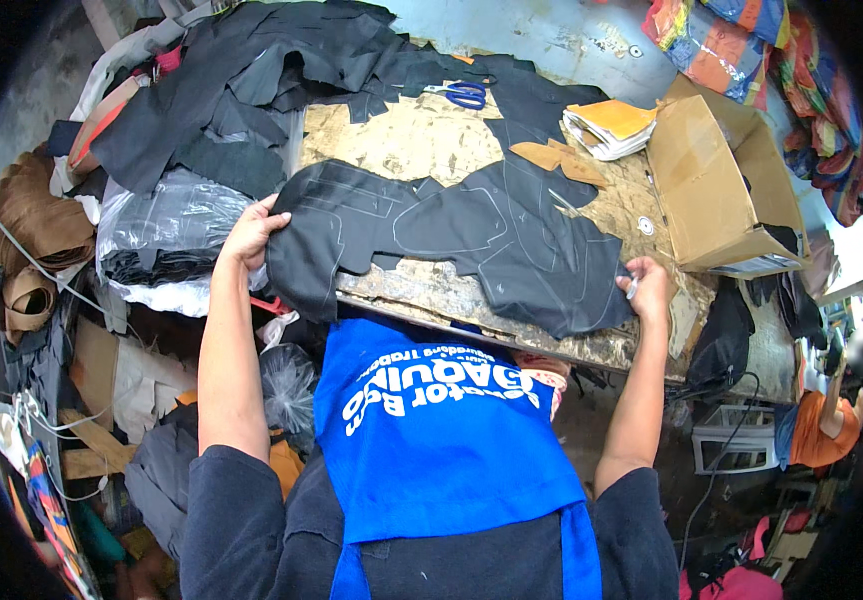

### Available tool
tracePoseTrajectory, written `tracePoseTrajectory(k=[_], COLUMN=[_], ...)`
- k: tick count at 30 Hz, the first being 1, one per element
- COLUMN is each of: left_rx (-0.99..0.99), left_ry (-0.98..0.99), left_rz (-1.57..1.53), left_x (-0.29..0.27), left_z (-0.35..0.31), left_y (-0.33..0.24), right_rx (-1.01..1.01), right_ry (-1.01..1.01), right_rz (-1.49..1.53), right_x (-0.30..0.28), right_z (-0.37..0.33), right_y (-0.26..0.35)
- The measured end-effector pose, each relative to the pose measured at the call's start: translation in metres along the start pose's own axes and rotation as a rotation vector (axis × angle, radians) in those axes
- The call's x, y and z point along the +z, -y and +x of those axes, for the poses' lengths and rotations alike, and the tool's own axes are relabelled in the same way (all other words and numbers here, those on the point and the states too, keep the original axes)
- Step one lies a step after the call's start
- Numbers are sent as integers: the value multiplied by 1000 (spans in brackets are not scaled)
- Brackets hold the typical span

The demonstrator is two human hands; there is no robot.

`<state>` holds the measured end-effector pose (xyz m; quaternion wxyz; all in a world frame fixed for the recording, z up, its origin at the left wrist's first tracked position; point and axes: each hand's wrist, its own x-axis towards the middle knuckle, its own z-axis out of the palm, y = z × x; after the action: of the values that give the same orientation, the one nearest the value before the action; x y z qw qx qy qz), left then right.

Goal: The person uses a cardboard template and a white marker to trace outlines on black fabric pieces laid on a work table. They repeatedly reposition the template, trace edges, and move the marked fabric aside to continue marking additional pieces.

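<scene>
A black sheet of leather-like material with pale pattern outlines drawn on it lies across the worn wooden board in front of me. Its edges are irregular, with cut-outs along the near side. My left hand grips the sheet's left edge, thumb on top, where the material drapes over the board's front. My right hand is closed at the right edge of the sheet. A small pale thing shows at its fingers, too little of it to name. Blue-handled scissors lie at the far side of the board.
More black material is heaped at the far left, beside a plastic-wrapped bundle. An open cardboard box and an orange-and-white stack stand at the right. Brown rolls sit at the left. Another person is at the far right.
</scene>
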<state>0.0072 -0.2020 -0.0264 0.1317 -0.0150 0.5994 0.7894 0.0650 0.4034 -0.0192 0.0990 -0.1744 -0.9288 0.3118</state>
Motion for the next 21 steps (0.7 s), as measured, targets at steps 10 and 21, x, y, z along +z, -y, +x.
tracePoseTrajectory(k=[10, 21], left_rx=[39, 14], left_ry=[32, -37], left_rz=[1, 145], left_x=[-4, 9], left_z=[-2, -1], left_y=[3, 1], right_rx=[8, -160], right_ry=[-56, -105], right_rz=[43, 776], right_x=[16, -10], right_z=[-5, -3], right_y=[-16, 28])
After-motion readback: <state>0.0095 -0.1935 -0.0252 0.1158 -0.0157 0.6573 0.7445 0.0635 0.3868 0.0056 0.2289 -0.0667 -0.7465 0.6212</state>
